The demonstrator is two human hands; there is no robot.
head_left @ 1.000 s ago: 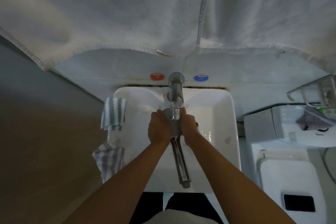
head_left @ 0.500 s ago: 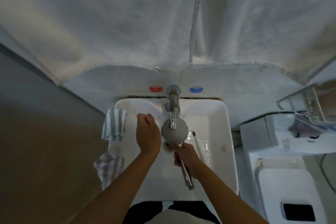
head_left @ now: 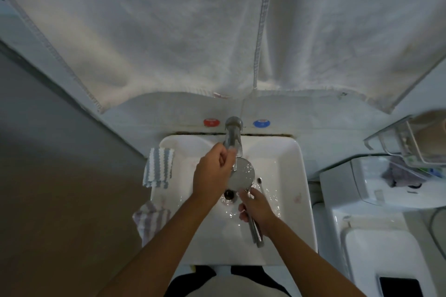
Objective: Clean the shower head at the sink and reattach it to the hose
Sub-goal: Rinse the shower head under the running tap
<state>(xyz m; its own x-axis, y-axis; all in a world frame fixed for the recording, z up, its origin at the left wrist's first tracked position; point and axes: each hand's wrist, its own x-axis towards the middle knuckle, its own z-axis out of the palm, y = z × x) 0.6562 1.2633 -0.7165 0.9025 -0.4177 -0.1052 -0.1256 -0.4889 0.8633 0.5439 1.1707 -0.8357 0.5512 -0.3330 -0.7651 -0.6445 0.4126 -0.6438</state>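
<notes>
Shower head (head_left: 242, 176) partly hidden behind left hand (head_left: 212, 176).

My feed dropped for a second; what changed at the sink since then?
The left hand let go of the shower head and went up to the faucet. The right hand slid down to grip the handle. Cloths on the sink rim stayed put.

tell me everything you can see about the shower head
The round silver-grey metal shower head is held over the white ceramic sink, face up beneath the chrome tap, its long chrome handle slanting back towards the person. The right hand grips the handle; the left hand covers the disc's left edge. Its face looks wet.
</notes>
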